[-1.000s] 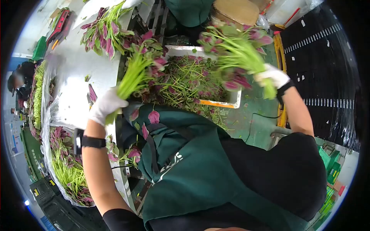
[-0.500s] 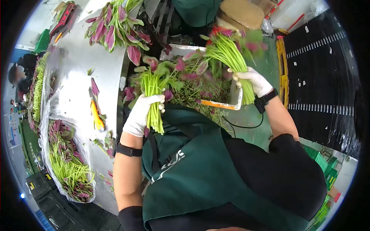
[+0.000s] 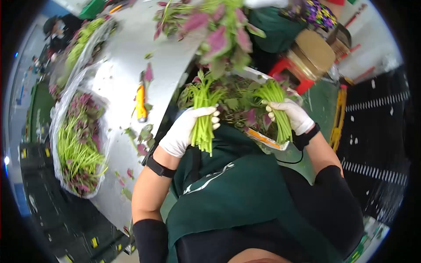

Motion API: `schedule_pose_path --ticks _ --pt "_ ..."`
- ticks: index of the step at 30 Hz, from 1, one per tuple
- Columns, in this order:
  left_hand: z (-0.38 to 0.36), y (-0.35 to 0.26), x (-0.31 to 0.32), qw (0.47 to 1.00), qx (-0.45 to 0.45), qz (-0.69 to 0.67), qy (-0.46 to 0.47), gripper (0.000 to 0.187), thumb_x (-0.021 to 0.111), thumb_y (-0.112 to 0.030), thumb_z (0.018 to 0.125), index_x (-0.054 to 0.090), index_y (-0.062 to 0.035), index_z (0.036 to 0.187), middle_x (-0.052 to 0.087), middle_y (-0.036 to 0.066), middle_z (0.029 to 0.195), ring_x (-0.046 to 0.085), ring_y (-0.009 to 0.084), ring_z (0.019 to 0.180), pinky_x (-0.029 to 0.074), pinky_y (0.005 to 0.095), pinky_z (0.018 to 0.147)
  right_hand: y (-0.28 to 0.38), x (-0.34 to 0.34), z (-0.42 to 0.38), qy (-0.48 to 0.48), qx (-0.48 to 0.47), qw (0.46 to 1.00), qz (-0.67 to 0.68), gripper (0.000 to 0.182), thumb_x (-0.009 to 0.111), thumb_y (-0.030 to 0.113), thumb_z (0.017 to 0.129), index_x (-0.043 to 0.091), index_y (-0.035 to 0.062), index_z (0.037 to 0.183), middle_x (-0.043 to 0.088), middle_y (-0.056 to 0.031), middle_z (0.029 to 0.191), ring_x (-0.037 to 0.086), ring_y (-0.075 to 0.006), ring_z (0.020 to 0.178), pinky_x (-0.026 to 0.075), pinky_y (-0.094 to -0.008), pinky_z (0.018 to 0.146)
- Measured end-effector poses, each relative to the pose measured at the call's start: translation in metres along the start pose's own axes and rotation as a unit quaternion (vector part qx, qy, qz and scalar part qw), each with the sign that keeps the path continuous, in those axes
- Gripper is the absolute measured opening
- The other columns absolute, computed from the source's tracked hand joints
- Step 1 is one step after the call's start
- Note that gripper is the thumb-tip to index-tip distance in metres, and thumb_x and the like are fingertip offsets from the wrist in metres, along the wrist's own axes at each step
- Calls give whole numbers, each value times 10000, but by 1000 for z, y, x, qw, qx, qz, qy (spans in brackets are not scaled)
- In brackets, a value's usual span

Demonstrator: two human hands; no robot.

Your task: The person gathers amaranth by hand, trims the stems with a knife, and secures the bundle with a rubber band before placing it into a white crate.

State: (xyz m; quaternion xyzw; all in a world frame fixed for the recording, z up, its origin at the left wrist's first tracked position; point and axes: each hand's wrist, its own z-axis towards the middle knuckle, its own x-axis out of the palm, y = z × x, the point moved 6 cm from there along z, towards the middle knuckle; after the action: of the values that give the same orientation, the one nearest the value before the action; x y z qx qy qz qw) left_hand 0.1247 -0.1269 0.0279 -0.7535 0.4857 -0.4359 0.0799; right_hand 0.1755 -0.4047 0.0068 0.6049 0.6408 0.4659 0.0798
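Observation:
My left hand [image 3: 182, 130], in a white glove, is closed around a bunch of amaranth [image 3: 203, 127]. Its green stems point toward my apron, and its leaves point away. In my gloved right hand [image 3: 291, 115], the fingers wrap another bunch of amaranth [image 3: 283, 125], stems down and leaves partly blurred. Both bunches are above a white box [image 3: 274, 143] with an orange stripe, which is filled with loose amaranth leaves and stems [image 3: 237, 103]. Its far side is partly hidden by a blurred leafy bunch [image 3: 223, 37].
On the metal table [image 3: 125, 70] lie a yellow-handled cutter [image 3: 140, 103] and leaf scraps [image 3: 142, 138]. Plastic-wrapped amaranth [image 3: 81, 149] lies at its left edge. Opposite me is another person's white-gloved hand [image 3: 265, 3]. A red stool [image 3: 291, 72] stands beyond the box.
The view has swung, shifting the table rightward. My right hand's bunch has come lower, over the box, and nearer my left hand. The far leafy bunch now reaches over the box.

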Motion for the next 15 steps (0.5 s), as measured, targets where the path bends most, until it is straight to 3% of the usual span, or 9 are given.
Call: schedule_pose_path --ticks 1,5,9,12,15 --pt "-15 -10 7 1000 8 -21 9 291 688 -77 869 597 15 1130 654 67 876 648 159 732 580 324 705 11 17 2 16 -27 999 -17 328 643 167 928 595 -25 1190 656 -44 897 642 -127 729 530 -250 646" --pt "-91 -68 17 992 109 -32 49 305 669 -93 877 589 7 1154 649 63 866 639 154 682 557 296 643 67 117 6 131 -84 987 -38 375 648 163 926 561 -22 1240 631 -28 918 624 -103 719 533 -245 647" --pt "-202 -131 44 913 345 170 -135 248 644 -145 880 608 -2 1079 656 56 818 642 118 662 531 245 612 120 228 17 320 -147 936 4 375 656 141 924 563 -34 1242 650 -38 949 649 -107 749 567 -254 709" --pt "-246 -157 18 869 413 201 -182 197 655 -169 873 626 -8 982 640 48 707 634 108 651 519 233 639 142 305 26 363 -226 902 -55 373 687 153 901 596 -50 1200 687 -85 1000 677 -128 793 564 -260 758" --pt "-265 -154 -29 848 451 165 -222 221 666 -159 865 608 -7 1015 645 57 774 623 120 671 513 243 655 114 368 47 386 -226 889 -98 345 726 141 852 637 -49 1126 704 -95 907 685 -158 796 547 -286 763"
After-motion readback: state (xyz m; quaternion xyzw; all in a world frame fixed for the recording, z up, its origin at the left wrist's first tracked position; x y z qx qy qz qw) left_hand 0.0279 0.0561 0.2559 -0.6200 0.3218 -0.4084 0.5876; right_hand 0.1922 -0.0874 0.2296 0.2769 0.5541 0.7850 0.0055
